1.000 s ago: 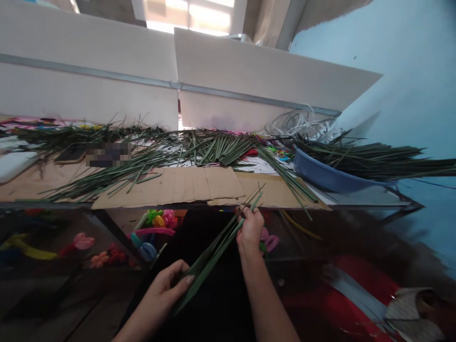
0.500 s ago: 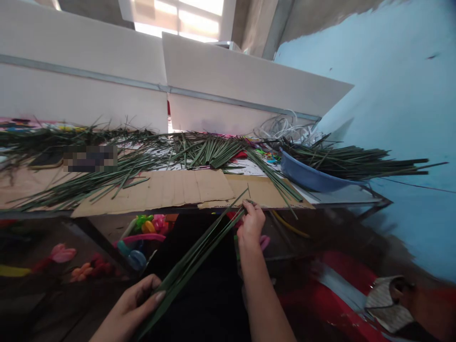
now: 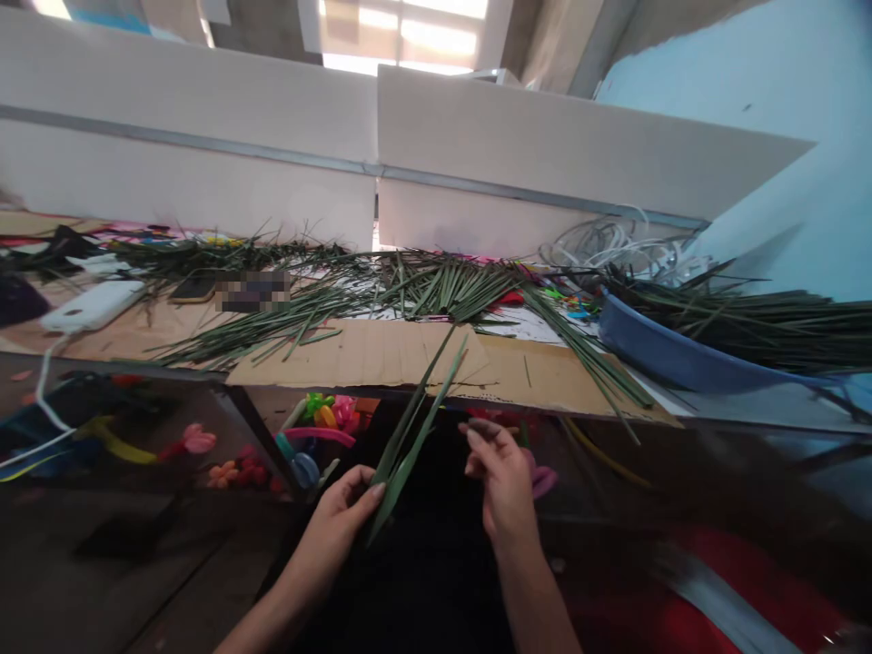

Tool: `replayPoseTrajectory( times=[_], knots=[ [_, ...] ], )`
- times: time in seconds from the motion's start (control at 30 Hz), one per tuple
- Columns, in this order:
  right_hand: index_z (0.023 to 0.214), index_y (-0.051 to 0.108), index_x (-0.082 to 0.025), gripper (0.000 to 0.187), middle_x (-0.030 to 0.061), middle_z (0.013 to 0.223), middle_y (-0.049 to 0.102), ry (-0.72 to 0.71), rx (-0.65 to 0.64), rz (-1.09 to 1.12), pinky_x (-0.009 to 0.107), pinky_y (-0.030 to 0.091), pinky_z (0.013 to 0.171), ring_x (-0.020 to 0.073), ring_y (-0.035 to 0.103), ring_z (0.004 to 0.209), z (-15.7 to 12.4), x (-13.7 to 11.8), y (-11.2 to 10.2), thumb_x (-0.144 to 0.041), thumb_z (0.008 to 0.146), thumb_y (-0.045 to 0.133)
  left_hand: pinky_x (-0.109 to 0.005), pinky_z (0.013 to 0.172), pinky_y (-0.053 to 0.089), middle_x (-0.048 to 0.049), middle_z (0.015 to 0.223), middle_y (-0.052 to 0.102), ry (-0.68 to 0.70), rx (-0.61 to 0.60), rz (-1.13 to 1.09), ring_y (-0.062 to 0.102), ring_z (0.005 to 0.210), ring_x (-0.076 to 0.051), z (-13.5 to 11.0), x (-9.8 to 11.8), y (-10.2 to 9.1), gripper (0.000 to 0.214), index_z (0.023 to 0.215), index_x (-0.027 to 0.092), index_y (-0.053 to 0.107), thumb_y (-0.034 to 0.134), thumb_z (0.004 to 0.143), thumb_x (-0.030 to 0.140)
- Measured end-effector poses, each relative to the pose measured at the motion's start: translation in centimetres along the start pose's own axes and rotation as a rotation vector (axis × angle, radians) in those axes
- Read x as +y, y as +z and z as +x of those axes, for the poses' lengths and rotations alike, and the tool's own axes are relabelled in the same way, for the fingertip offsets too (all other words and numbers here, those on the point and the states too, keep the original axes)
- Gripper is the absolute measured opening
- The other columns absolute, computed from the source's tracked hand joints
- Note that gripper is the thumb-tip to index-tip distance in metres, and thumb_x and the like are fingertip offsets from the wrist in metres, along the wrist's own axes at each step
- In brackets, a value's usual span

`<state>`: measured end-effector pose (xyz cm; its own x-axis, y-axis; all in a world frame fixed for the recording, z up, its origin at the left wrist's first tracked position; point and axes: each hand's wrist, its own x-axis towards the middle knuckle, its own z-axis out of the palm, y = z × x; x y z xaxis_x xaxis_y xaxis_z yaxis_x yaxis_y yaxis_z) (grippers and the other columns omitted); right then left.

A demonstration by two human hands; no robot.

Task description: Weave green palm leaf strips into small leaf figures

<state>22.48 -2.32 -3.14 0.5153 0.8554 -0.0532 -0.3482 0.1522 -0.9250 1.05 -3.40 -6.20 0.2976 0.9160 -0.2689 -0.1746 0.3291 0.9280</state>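
Observation:
My left hand (image 3: pixel 347 509) is closed around the lower part of a few long green leaf strips (image 3: pixel 407 454). Their tips fan apart and rise up over the front edge of the cardboard (image 3: pixel 347 359). My right hand (image 3: pixel 497 463) is held up to the right of the strips, clear of them, with thumb and fingers curled into a pinch. Whatever may be between those fingertips is too small to make out. Behind, a heap of green leaf strips (image 3: pixel 450 289) lies on the table, and more strips (image 3: pixel 589 350) cross the cardboard's right side.
A blue basin (image 3: pixel 654 350) full of long leaves stands at the right. On the left lie a phone (image 3: pixel 195 287) and a white device (image 3: pixel 94 305) with a cable. Coiled white tubing (image 3: pixel 606 245) sits behind. Colourful balloons (image 3: pixel 327 413) are under the table.
My left hand has moved up and right with the strips, which now spread apart. My right hand has come off their tips and lowered. The view has swung left.

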Motion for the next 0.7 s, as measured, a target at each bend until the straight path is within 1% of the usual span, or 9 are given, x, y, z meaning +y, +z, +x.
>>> replayPoseTrajectory(
  times=[0.1,0.2,0.3,0.37,0.47,0.53,0.6,0.63,0.7],
  knots=[
    [0.085,0.073,-0.015,0.036,0.0052,0.078,0.074,0.148,-0.245,-0.111,0.019,0.033,0.042,0.006,0.043,0.046,-2.3,1.2,0.5,-0.045,0.069,0.085,-0.022,0.059,0.04,0.004,0.073,0.061,0.033,-0.04,-0.045,0.052,0.06,-0.011,0.1,0.2,0.7,0.043,0.087,0.018,0.063,0.081,0.075,0.055],
    [0.079,0.071,-0.015,0.035,-0.0001,0.066,0.065,0.211,-0.37,-0.161,0.019,0.027,0.042,0.0066,0.04,0.048,-3.4,2.1,1.3,-0.046,0.07,0.085,-0.022,0.061,0.041,0.0033,0.075,0.063,0.034,-0.063,-0.055,0.053,0.063,-0.011,0.0,0.4,1.1,0.038,0.089,0.017,0.065,0.081,0.077,0.05],
    [0.078,0.069,-0.016,0.035,-0.0026,0.066,0.06,0.186,-0.361,-0.177,0.019,0.023,0.042,0.0067,0.039,0.05,-3.6,2.7,2.0,-0.043,0.066,0.088,-0.021,0.061,0.041,0.0035,0.074,0.062,0.038,-0.057,-0.076,0.052,0.064,-0.011,0.0,0.7,1.3,0.034,0.087,0.017,0.066,0.081,0.079,0.047],
    [0.085,0.068,-0.017,0.038,-0.0034,0.066,0.06,0.203,-0.333,-0.155,0.019,0.022,0.042,0.007,0.039,0.05,-3.5,3.0,2.2,-0.041,0.064,0.089,-0.021,0.06,0.041,0.0039,0.072,0.062,0.034,-0.047,-0.088,0.051,0.062,-0.011,0.1,0.8,1.4,0.035,0.086,0.018,0.065,0.083,0.077,0.046],
    [0.093,0.068,-0.017,0.04,-0.0022,0.068,0.065,0.267,-0.352,-0.085,0.02,0.027,0.045,0.0092,0.045,0.053,-3.6,3.3,2.2,-0.038,0.065,0.088,-0.022,0.06,0.041,0.0032,0.073,0.064,0.037,-0.043,-0.087,0.052,0.063,-0.011,0.2,0.9,1.5,0.036,0.086,0.017,0.066,0.084,0.075,0.047],
    [0.088,0.07,-0.016,0.034,0.0006,0.073,0.068,0.281,-0.378,-0.053,0.021,0.034,0.051,0.0112,0.052,0.06,-3.8,3.4,2.2,-0.034,0.065,0.088,-0.022,0.062,0.042,0.002,0.074,0.066,0.042,-0.046,-0.079,0.054,0.065,-0.012,0.3,0.9,1.5,0.036,0.086,0.017,0.067,0.084,0.075,0.047],
    [0.079,0.07,-0.016,0.027,0.0012,0.073,0.069,0.291,-0.378,-0.037,0.023,0.039,0.057,0.012,0.054,0.062,-3.9,3.4,2.3,-0.03,0.064,0.087,-0.022,0.062,0.042,0.0016,0.075,0.067,0.037,-0.044,-0.077,0.055,0.066,-0.013,0.3,0.8,1.6,0.036,0.086,0.017,0.067,0.084,0.075,0.047],
    [0.076,0.07,-0.016,0.024,0.0001,0.069,0.067,0.301,-0.368,-0.039,0.023,0.038,0.057,0.0114,0.052,0.06,-4.0,3.5,2.3,-0.029,0.064,0.086,-0.022,0.062,0.042,0.0019,0.074,0.066,0.034,-0.04,-0.078,0.054,0.065,-0.013,0.3,0.8,1.6,0.037,0.085,0.017,0.067,0.084,0.075,0.048],
    [0.072,0.068,-0.016,0.022,-0.0025,0.063,0.062,0.316,-0.35,-0.046,0.022,0.033,0.052,0.0093,0.046,0.053,-4.0,3.5,2.3,-0.03,0.064,0.085,-0.021,0.06,0.04,0.0031,0.071,0.065,0.03,-0.021,-0.089,0.052,0.064,-0.012,0.2,0.8,1.7,0.037,0.084,0.017,0.066,0.084,0.074,0.048]
  ],
)
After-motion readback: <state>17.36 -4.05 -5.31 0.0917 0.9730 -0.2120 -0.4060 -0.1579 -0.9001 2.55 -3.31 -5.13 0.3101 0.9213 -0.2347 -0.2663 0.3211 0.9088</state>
